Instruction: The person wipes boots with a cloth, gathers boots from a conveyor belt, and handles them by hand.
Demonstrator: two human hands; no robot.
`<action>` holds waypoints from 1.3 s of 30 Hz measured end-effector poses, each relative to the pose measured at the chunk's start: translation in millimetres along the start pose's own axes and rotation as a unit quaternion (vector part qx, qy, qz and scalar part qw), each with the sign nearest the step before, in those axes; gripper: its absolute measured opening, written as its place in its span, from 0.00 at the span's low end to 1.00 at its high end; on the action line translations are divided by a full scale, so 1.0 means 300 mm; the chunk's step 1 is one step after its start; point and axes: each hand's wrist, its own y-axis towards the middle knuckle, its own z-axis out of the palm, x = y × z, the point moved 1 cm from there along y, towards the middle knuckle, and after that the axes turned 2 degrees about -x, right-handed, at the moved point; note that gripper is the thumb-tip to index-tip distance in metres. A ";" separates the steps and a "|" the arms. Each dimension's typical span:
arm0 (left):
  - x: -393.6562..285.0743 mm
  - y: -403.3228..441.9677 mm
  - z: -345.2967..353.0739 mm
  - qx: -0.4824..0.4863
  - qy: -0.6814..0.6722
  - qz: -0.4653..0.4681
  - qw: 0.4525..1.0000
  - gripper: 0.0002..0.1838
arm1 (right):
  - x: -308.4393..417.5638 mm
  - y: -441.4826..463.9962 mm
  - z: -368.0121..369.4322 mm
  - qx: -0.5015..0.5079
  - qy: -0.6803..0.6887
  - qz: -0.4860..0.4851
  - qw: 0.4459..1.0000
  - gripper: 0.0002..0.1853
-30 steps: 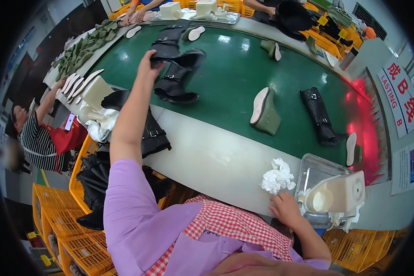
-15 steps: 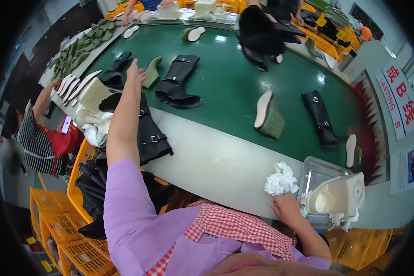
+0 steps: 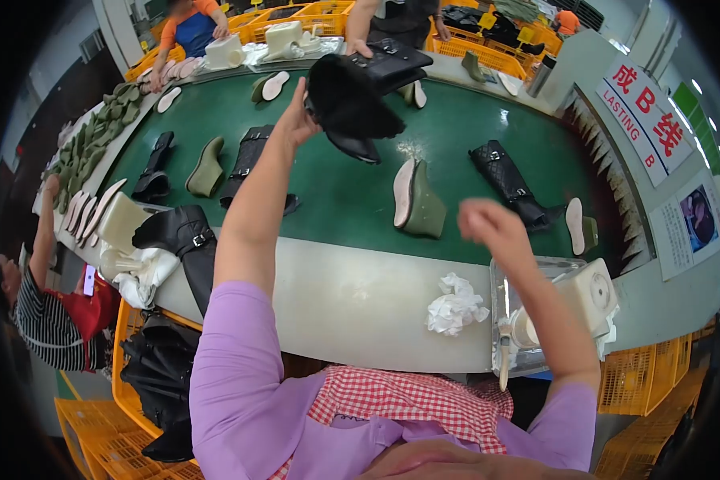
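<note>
My left hand is stretched far over the green belt, closed on the edge of a black boot. The boot is raised above the belt, its wide dark opening towards me. Across the belt, another person's hand is at black boots by it. My right hand is curled above the belt's near edge, slightly blurred, with nothing visible in it. Beside it lie a black quilted boot with a buckle and a green wedge shoe with a pale insole.
Crumpled white paper lies on the pale ledge. A clear tray holds a white container and a brush. At left are a black boot, pale insoles and an orange crate. A co-worker is at far left.
My left hand has moved right and reached the raised black boot. My right hand has risen from beside the crumpled paper to above the belt. The brush at the tray now shows.
</note>
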 end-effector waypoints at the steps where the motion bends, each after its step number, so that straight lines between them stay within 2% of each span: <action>1: 0.026 0.012 -0.002 -0.013 -0.058 -0.017 0.998 0.32 | -0.009 0.110 -0.010 -0.011 0.032 0.012 0.999 0.22; 2: 0.047 0.029 -0.026 -0.008 -0.057 -0.016 0.998 0.32 | -0.033 0.224 -0.014 -0.022 0.064 0.023 0.997 0.26; 4: 0.065 0.057 -0.078 0.029 0.111 -0.032 0.993 0.28 | -0.061 0.434 -0.013 -0.030 0.096 0.101 0.990 0.37; 6: 0.066 0.043 -0.061 0.034 0.110 -0.029 0.993 0.25 | -0.022 0.592 0.016 -0.015 0.057 0.113 0.992 0.48; 7: 0.067 0.026 -0.059 0.032 0.104 -0.031 0.994 0.23 | -0.008 0.663 0.037 -0.014 0.062 0.108 0.992 0.48; 9: 0.046 -0.021 0.006 0.019 0.075 -0.016 0.997 0.20 | 0.024 0.785 0.092 -0.054 0.191 0.223 0.954 0.54; 10: 0.043 -0.037 0.030 0.005 0.039 -0.008 0.999 0.18 | 0.039 0.807 0.128 -0.040 0.192 0.218 0.956 0.54; 12: 0.041 -0.038 0.034 -0.012 0.109 -0.028 0.994 0.17 | 0.065 0.805 0.222 0.037 0.203 0.211 0.955 0.60; 13: 0.034 -0.066 0.063 0.012 0.150 -0.031 0.988 0.20 | 0.067 0.779 0.264 -0.011 0.214 0.204 0.955 0.54; 14: 0.036 -0.063 0.069 0.033 0.198 -0.019 0.980 0.24 | 0.034 0.766 0.295 0.002 0.214 0.206 0.955 0.54; 16: 0.042 -0.076 0.086 0.085 0.176 -0.115 0.974 0.32 | -0.030 0.735 0.307 0.070 0.323 0.100 0.938 0.44; 17: 0.056 -0.089 0.103 0.080 0.170 -0.113 0.976 0.32 | -0.053 0.705 0.305 0.086 0.343 0.121 0.927 0.40; 19: 0.084 -0.157 0.164 0.132 0.340 -0.111 0.924 0.37 | -0.017 0.605 0.308 0.118 0.370 0.142 0.910 0.35; 20: 0.052 -0.252 0.243 0.141 0.332 -0.157 0.919 0.35 | -0.013 0.568 0.307 0.105 0.355 0.144 0.918 0.35; 22: 0.065 -0.282 0.237 0.167 0.359 -0.171 0.902 0.33 | -0.027 0.512 0.300 0.079 0.321 0.154 0.931 0.37; 23: 0.081 -0.311 0.241 0.180 0.312 -0.169 0.918 0.29 | -0.019 0.483 0.305 0.083 0.320 0.154 0.931 0.37; 24: 0.063 -0.351 0.253 0.171 0.330 -0.164 0.914 0.28 | 0.004 0.444 0.301 0.078 0.287 0.137 0.945 0.38; 26: 0.055 -0.441 0.281 0.152 0.274 -0.141 0.939 0.28 | 0.040 0.363 0.273 0.060 0.251 0.131 0.957 0.40; 28: 0.063 -0.485 0.275 0.173 0.232 -0.108 0.951 0.30 | 0.070 0.304 0.234 0.082 0.188 0.124 0.971 0.44; 29: 0.067 -0.520 0.276 0.169 0.198 -0.101 0.960 0.31 | 0.075 0.285 0.207 0.117 0.180 0.114 0.970 0.49; 33: 0.143 -0.621 0.305 0.182 0.133 -0.065 0.972 0.31 | 0.066 0.181 0.141 0.108 0.184 0.069 0.974 0.52; 36: 0.205 -0.711 0.353 0.166 0.113 -0.049 0.978 0.33 | 0.068 0.087 0.111 0.079 0.123 0.049 0.988 0.52; 39: 0.239 -0.839 0.440 0.148 0.098 -0.018 0.984 0.35 | 0.073 -0.006 0.098 0.087 0.126 0.032 0.988 0.49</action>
